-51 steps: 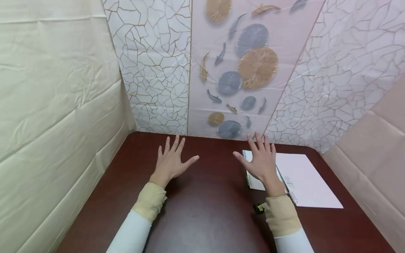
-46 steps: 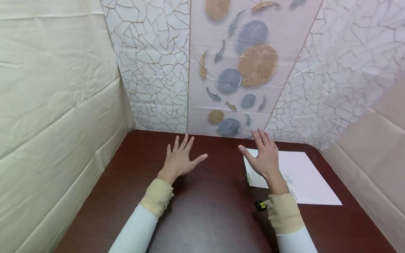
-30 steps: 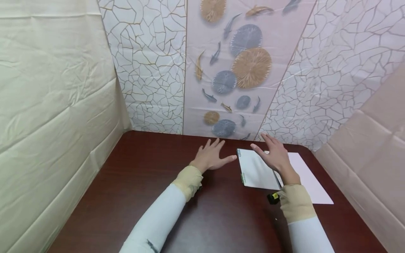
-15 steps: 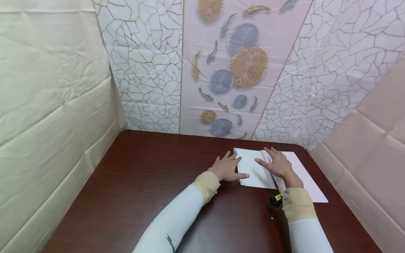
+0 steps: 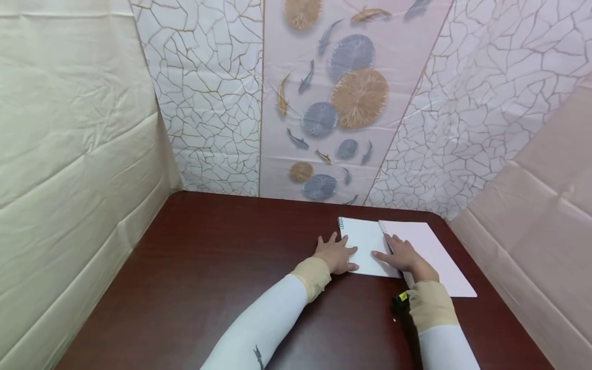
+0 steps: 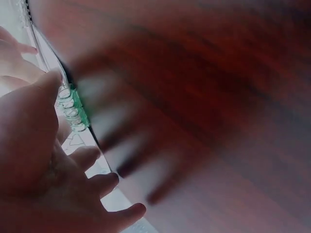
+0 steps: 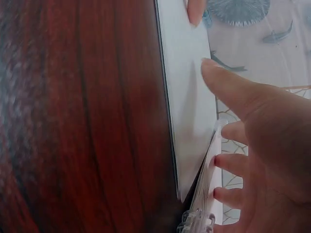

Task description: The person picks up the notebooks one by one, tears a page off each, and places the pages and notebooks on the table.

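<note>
Evidently, the work stood at an early stage: the left hand [image 5: 335, 255] and the right hand [image 5: 403, 255] were placed at opposite long sides of the white notebook [image 5: 367, 241], while a firm hold was not yet made. As far as the views showed, anything beyond this placement was left undone. The notebook lay flat on the right part of the dark red table [image 5: 208, 277], just beside a second notebook [image 5: 435, 252] with a pinkish page. The white notebook's long axis ran from the near side of the table toward the patterned backdrop [image 5: 324, 103]. Its bound edge, carrying green rings [image 6: 74, 109], faced left; its free edge faced right, toward the second notebook's ring binding, with a narrow dark gap between the two at the near end. The left hand was spread across the bound edge, pinching nothing visible. The right hand was likewise spread, its thumb over the white page and its other fingertips by the second notebook's bound edge; whether they touched it could not be told.
</note>
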Motion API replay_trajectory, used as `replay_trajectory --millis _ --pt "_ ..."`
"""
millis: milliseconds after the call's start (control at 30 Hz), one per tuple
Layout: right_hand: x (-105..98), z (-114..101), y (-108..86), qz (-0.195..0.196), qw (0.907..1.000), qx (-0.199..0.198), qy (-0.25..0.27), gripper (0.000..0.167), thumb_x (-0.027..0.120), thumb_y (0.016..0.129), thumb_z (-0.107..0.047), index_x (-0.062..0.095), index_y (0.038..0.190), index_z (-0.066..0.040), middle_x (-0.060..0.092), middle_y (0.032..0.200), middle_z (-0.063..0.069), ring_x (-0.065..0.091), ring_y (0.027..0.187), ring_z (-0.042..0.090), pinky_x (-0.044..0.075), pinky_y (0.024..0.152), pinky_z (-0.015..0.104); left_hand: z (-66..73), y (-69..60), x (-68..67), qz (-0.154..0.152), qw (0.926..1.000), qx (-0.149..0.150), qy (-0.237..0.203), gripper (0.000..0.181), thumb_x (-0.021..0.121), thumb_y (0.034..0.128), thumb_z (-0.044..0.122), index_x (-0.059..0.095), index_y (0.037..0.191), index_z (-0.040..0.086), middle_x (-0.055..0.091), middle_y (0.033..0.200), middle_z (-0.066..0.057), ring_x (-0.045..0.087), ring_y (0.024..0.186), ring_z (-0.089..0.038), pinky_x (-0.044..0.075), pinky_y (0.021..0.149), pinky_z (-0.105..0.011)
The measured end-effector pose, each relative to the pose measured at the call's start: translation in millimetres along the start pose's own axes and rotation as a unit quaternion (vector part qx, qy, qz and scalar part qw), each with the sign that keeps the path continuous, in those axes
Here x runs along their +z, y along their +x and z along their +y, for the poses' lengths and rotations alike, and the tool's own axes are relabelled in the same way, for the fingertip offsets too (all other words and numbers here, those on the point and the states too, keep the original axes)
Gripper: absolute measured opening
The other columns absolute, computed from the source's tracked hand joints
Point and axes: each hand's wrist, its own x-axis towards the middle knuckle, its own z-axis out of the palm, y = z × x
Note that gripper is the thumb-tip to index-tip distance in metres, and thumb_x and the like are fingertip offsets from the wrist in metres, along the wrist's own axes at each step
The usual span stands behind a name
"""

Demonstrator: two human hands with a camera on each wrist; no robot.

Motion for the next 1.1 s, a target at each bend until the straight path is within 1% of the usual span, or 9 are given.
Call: replay_trajectory --millis 133,267,400,500,667,767,900,1000,1100 --pt "1 1 -1.6 -0.002 0.9999 0.015 0.001 0.101 0.050 0.105 -0.064 0.018 0.163 0.011 0.009 0.166 0.042 0.004 0.149 0.069 0.011 0.118 0.078 -5.2 -2.5 0.7 -0.001 1.0000 -0.003 0.004 0.063 0.051 0.1044 0.066 0.038 0.163 0.048 0.023 0.175 0.007 0.016 0.163 -0.028 0.020 0.126 -0.060" --pt "-1 3 -6.4 -0.004 0.9998 0.020 -0.004 0.099 0.047 0.106 -0.064 0.018 0.163 0.012 0.007 0.166 0.041 0.002 0.150 0.069 0.011 0.117 0.079 -11.8 -11.2 -2.4 -0.002 0.9999 0.011 0.006 0.065 0.051 0.1034 0.067 0.037 0.164 0.047 0.023 0.176 0.007 0.017 0.162 -0.028 0.020 0.127 -0.059" --pt "-2 4 -13.9 -0.009 0.9995 0.027 -0.011 0.100 0.045 0.106 -0.065 0.016 0.163 0.012 0.006 0.167 0.040 0.002 0.150 0.067 0.012 0.116 0.081 -20.1 -19.8 0.1 -0.001 0.9996 0.026 0.011 0.066 0.048 0.1044 0.067 0.035 0.165 0.045 0.022 0.176 0.005 0.016 0.163 -0.030 0.020 0.127 -0.060" --pt "-1 3 -17.9 -0.012 0.9995 0.028 -0.003 0.101 0.046 0.106 -0.066 0.016 0.163 0.013 0.006 0.168 0.039 0.001 0.151 0.066 0.010 0.117 0.080 -29.5 -26.7 3.1 -0.004 0.9995 0.029 0.010 0.065 0.048 0.1055 0.065 0.035 0.166 0.043 0.021 0.176 0.003 0.015 0.163 -0.031 0.019 0.126 -0.062" --pt "1 0 -21.8 -0.014 0.9998 0.012 -0.005 0.101 0.044 0.107 -0.066 0.017 0.161 0.015 0.006 0.166 0.042 0.003 0.148 0.070 0.010 0.117 0.080 -52.8 -40.1 6.0 -0.003 0.9995 0.030 -0.004 0.066 0.048 0.1061 0.063 0.035 0.166 0.041 0.020 0.177 0.002 0.014 0.163 -0.034 0.018 0.126 -0.064" --pt "1 -8 -25.2 -0.015 0.9998 0.004 -0.012 0.100 0.042 0.108 -0.065 0.018 0.160 0.016 0.008 0.165 0.044 0.006 0.146 0.072 0.013 0.116 0.080 -69.2 -50.8 8.4 0.001 0.9996 0.027 -0.012 0.066 0.049 0.1060 0.063 0.036 0.166 0.040 0.020 0.177 0.001 0.013 0.163 -0.035 0.017 0.126 -0.065" --pt "1 -23 -28.6 -0.018 0.9997 -0.002 -0.016 0.095 0.043 0.109 -0.060 0.021 0.159 0.018 0.011 0.163 0.045 0.011 0.145 0.073 0.017 0.116 0.079 -91.7 -71.2 10.0 0.006 0.9998 0.014 -0.014 0.066 0.051 0.1055 0.063 0.037 0.165 0.039 0.021 0.176 0.001 0.013 0.162 -0.036 0.017 0.125 -0.066" --pt "2 -34 -29.4 -0.020 0.9996 -0.005 -0.020 0.093 0.044 0.109 -0.058 0.022 0.159 0.018 0.013 0.163 0.045 0.014 0.144 0.073 0.021 0.115 0.078 -108.6 -89.2 9.4 0.009 0.9997 0.004 -0.023 0.066 0.053 0.1049 0.062 0.039 0.165 0.039 0.023 0.176 0.000 0.013 0.162 -0.037 0.017 0.125 -0.067" --pt "5 -45 -30.5 -0.026 0.9994 -0.004 -0.024 0.094 0.045 0.109 -0.060 0.023 0.160 0.016 0.014 0.164 0.044 0.018 0.144 0.072 0.025 0.115 0.077 -124.1 -104.9 9.3 0.008 0.9993 -0.007 -0.037 0.066 0.056 0.1043 0.060 0.042 0.164 0.037 0.024 0.176 -0.001 0.013 0.162 -0.038 0.018 0.124 -0.068"
